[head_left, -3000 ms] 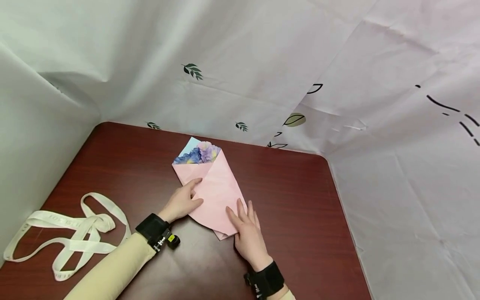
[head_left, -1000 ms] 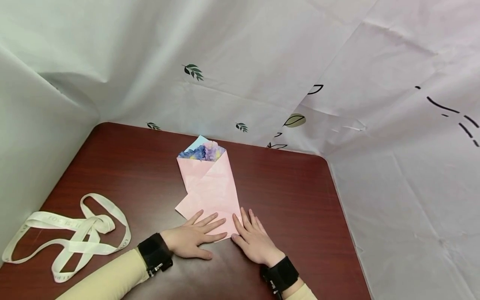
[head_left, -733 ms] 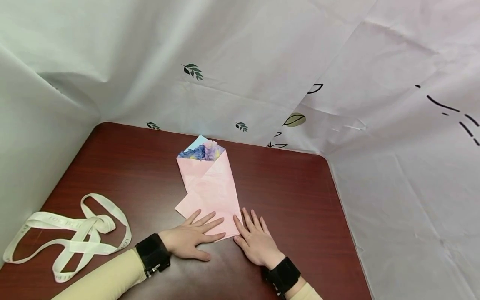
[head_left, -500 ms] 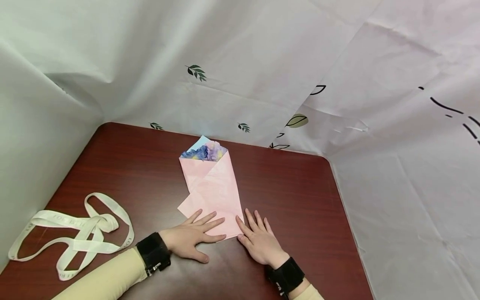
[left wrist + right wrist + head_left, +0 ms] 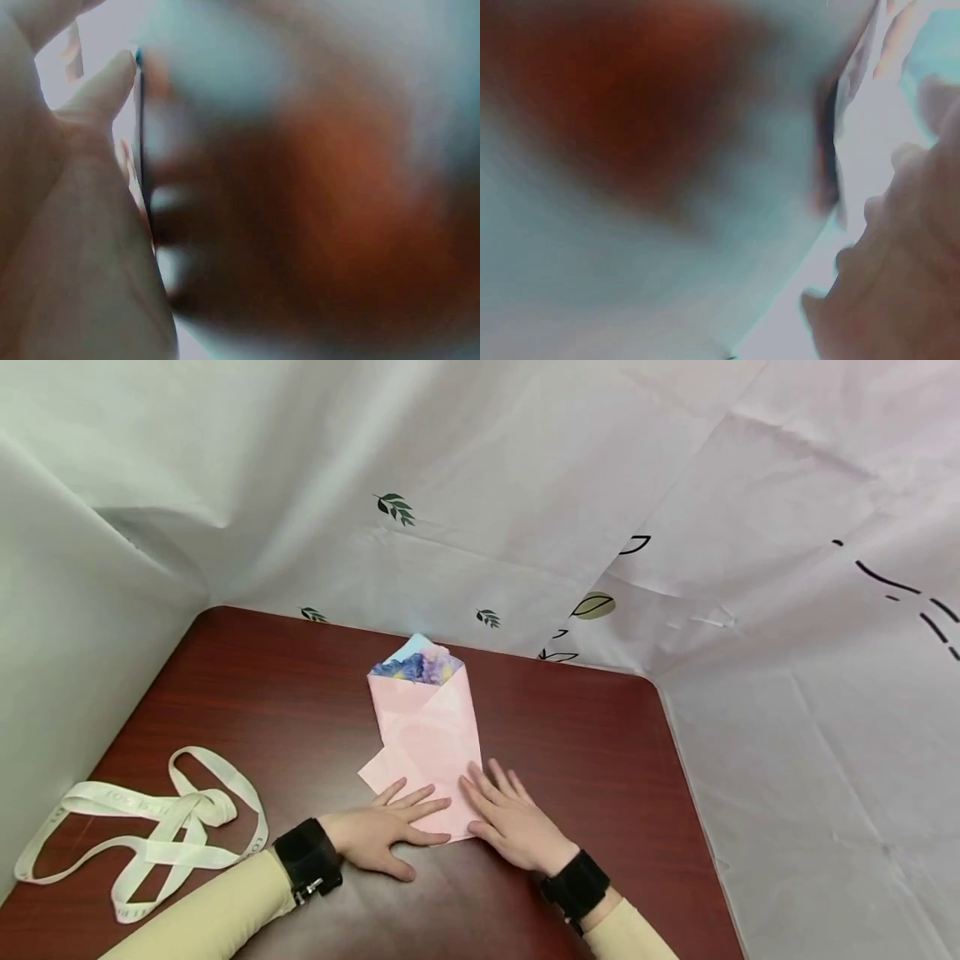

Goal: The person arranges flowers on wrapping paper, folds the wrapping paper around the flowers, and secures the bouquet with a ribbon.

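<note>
Pink wrapping paper [image 5: 435,747] lies flat on the table, folded around blue and purple flowers [image 5: 422,667] that show at its far end. Behind them a light blue corner [image 5: 409,646] sticks out, and a pink tab juts from the paper's left side. My left hand [image 5: 378,837] rests on the near end of the paper, fingers spread and straight. On the lower right edge lies my right hand [image 5: 517,827], its fingers extended and slightly blurred. The left wrist view shows only my palm and thumb [image 5: 90,172] beside a blur; the right wrist view is also mostly blurred.
A loosely tangled white ribbon [image 5: 168,853] with printed lettering lies at the left of the dark red-brown table [image 5: 585,735]. White sheeting [image 5: 480,527] with leaf prints stands along the table's back and sides.
My left hand went from the paper's left edge to spread over its near end, which is now folded. The wrap has turned more upright; my right hand just slid inward onto the paper.
</note>
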A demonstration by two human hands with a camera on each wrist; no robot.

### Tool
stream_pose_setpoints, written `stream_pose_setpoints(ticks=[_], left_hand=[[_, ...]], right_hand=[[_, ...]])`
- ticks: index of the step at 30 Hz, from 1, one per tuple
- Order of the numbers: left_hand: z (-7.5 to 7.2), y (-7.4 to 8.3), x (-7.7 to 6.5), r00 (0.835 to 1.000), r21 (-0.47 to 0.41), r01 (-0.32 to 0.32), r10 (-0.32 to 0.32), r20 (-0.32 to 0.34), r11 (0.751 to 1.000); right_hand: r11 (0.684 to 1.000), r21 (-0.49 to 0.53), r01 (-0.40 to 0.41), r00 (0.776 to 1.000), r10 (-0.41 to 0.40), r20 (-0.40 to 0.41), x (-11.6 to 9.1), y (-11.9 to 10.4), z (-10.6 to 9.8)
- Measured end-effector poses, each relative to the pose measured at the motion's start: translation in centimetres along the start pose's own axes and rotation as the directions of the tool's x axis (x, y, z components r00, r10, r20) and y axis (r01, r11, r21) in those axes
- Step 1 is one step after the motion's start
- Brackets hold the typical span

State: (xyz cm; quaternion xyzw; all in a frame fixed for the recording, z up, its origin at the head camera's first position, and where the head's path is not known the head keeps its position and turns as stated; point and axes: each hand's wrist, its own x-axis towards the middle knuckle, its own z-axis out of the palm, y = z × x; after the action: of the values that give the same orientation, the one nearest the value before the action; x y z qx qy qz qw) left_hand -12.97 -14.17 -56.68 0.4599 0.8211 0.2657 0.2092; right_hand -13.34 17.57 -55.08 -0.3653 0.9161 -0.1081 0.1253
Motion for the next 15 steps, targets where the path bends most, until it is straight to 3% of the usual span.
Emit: stream_pose_setpoints(ticks=[2,5,9,12,15], left_hand=[[-0.8,-0.2,0.0,0.999,0.046,0.002,-0.001,-0.032,0.999],[-1.7,-0.4,0.2,0.991,0.125,0.020,-0.002,-0.135,0.992],[-1.5,-0.3,1.1,0.959,0.290,-0.007,0.088,-0.269,0.957],[0.0,-0.4,1.4,0.953,0.351,-0.053,0.153,-0.262,0.935],[1.4,-0.8,1.1,0.973,0.251,-0.079,0.130,-0.192,0.965]], right_hand=[[0.996,-0.049,0.080,0.995,-0.077,0.059,0.9,0.0,-0.2],[0.987,-0.101,0.124,0.982,-0.107,0.158,1.5,-0.2,0.0],[0.987,-0.112,0.117,0.976,-0.093,0.199,1.6,-0.7,0.8],[0.989,-0.094,0.115,0.977,-0.096,0.191,1.5,-0.6,1.2],[0.987,-0.083,0.139,0.974,-0.121,0.189,1.3,0.3,1.1]])
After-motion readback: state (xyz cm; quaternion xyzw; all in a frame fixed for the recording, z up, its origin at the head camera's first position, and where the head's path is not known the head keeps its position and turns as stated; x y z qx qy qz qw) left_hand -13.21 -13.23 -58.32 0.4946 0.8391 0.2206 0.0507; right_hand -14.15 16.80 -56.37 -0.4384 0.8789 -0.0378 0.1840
